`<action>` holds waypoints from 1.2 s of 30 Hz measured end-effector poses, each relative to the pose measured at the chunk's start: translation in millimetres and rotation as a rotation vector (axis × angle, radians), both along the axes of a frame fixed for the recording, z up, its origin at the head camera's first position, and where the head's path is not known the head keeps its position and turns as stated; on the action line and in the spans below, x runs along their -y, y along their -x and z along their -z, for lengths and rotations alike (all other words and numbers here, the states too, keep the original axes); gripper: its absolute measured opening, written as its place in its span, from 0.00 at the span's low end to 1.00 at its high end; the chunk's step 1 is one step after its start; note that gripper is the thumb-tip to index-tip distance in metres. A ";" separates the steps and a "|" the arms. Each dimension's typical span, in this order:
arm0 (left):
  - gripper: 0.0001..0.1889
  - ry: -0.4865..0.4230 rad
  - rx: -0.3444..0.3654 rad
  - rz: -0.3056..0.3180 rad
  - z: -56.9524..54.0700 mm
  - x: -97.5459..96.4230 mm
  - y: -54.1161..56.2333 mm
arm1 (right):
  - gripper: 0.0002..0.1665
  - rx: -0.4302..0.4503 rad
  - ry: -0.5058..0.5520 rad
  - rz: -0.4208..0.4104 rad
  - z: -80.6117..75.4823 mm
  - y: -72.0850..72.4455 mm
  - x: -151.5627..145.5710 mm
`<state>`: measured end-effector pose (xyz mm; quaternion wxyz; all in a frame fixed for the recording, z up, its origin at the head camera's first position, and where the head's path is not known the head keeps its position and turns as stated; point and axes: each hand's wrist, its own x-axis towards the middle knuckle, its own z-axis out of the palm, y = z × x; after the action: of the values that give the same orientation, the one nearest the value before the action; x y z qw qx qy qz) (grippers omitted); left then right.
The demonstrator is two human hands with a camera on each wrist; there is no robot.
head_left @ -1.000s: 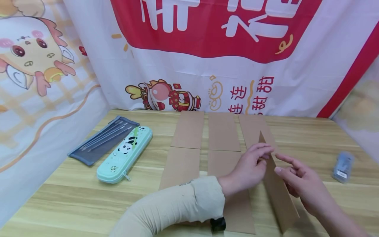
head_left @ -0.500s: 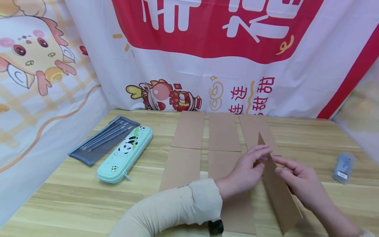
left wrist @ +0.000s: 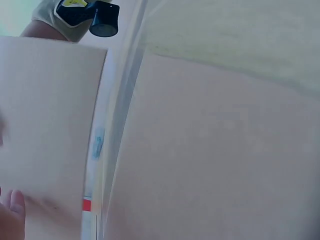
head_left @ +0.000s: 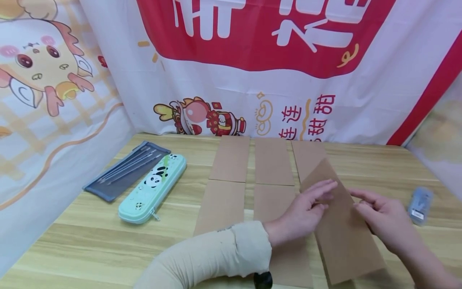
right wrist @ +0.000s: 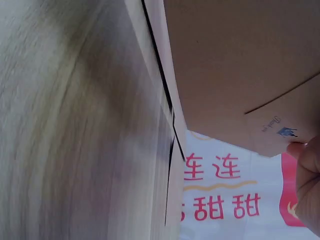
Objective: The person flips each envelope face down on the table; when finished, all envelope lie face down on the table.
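A brown kraft-paper card (head_left: 346, 237) is tilted up off the table in the head view. My right hand (head_left: 386, 220) pinches its right edge. My left hand (head_left: 301, 212) has its fingers laid against the card's left face, thumb apart from them. In the right wrist view, the card's other face (right wrist: 225, 65) shows a slit and a small printed "Thank you" (right wrist: 286, 131) close to my right fingertip. More brown cards lie flat in columns to the left, including a card (head_left: 272, 160) and a card (head_left: 231, 158); my left forearm covers part of the nearer ones.
On the left lie a mint panda pencil case (head_left: 153, 188) and a dark mesh pouch (head_left: 126, 170) with pencils inside. A small blue-grey packet (head_left: 420, 205) is at the right. The wooden table (head_left: 90, 245) ends at a printed cloth (head_left: 231, 96) behind.
The card has gone from nearly edge-on to tilted, its broad face turned up toward the head camera. My right hand has closed on its edge and moved right.
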<state>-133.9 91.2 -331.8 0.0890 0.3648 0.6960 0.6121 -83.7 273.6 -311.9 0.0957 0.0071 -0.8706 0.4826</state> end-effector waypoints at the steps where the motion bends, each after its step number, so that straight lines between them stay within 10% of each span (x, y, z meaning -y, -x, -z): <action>1: 0.29 -0.011 0.019 -0.007 0.1 0.7 -0.6 | 0.26 0.007 0.033 0.003 -0.2 -0.3 -2.7; 12: 0.23 -0.125 0.207 -0.251 7.1 17.1 6.5 | 0.24 -0.094 0.642 -0.126 12.3 5.0 -25.7; 19: 0.24 -0.330 0.482 -0.204 13.0 14.6 9.8 | 0.29 -0.093 0.797 -0.187 11.8 1.5 -28.8; 24: 0.24 -0.384 0.541 -0.206 12.4 11.8 8.7 | 0.33 -0.082 0.921 -0.324 12.7 -0.9 -25.7; 29: 0.27 -0.378 0.545 -0.199 11.4 13.3 9.2 | 0.32 -0.005 0.881 -0.400 21.0 1.7 -36.4; 36: 0.30 -0.331 0.572 -0.186 12.0 16.5 8.6 | 0.37 0.005 0.555 -0.475 30.1 7.1 -57.2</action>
<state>-142.5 74.7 -343.8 0.1637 0.1229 0.5644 0.7997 -90.8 330.9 -342.0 -0.0226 0.1817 -0.6809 0.7092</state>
